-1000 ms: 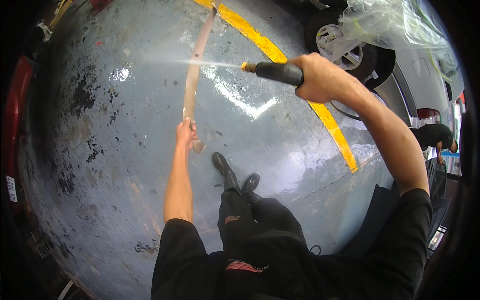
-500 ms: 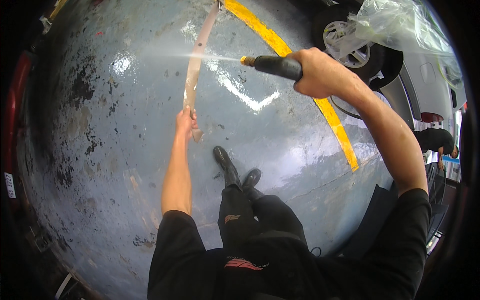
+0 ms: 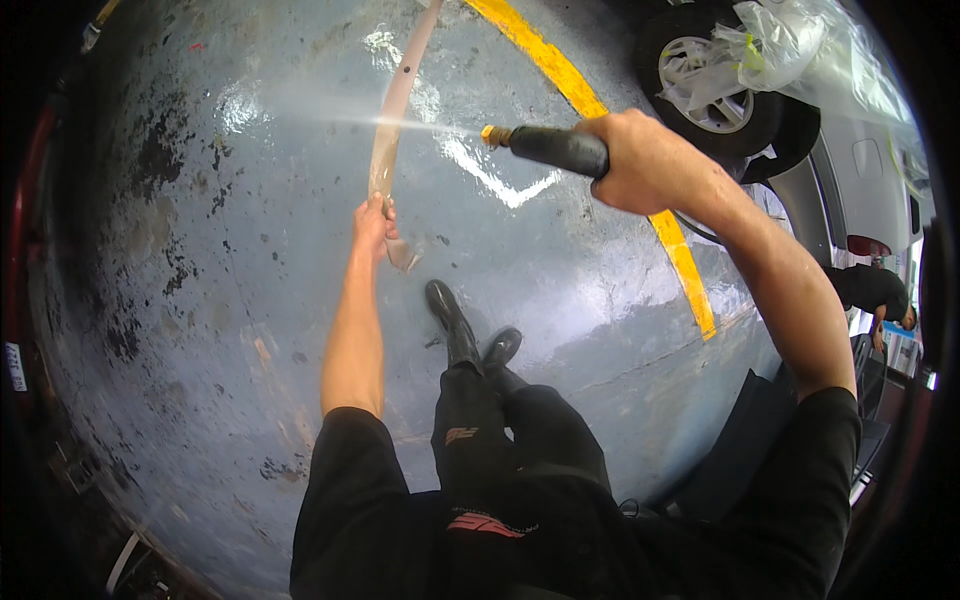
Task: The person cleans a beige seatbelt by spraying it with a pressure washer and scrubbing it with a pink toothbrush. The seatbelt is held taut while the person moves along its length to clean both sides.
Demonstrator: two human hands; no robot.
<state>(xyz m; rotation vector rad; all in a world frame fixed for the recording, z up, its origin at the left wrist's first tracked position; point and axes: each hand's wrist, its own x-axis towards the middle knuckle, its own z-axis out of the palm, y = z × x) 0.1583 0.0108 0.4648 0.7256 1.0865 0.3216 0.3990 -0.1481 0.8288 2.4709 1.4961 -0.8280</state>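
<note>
My left hand (image 3: 373, 228) is wrapped round a long, thin, slightly curved beige strip (image 3: 384, 155), which looks like a trim piece. Its short lower end sticks out below my fist, and the upper end runs past the top edge of the view. A small dark hole shows in its upper part. On the right, my right hand (image 3: 642, 163) grips a black spray gun (image 3: 555, 149) with a brass-and-yellow tip. A fine jet of water leaves the tip leftward and crosses the strip. My fingers hide the gun's rear end.
Wet, worn grey-blue floor (image 3: 270, 300) lies below, with a yellow line (image 3: 545, 60) curving across it. At right stand a silver car (image 3: 865, 170), a wheel (image 3: 708, 85) and crumpled clear plastic sheeting (image 3: 790, 45). Another person (image 3: 875, 290) is at the far right edge.
The strip has shifted slightly upward with my left hand. My right hand and the spray gun sit a little lower, and the jet now crosses the strip closer to my left hand.
</note>
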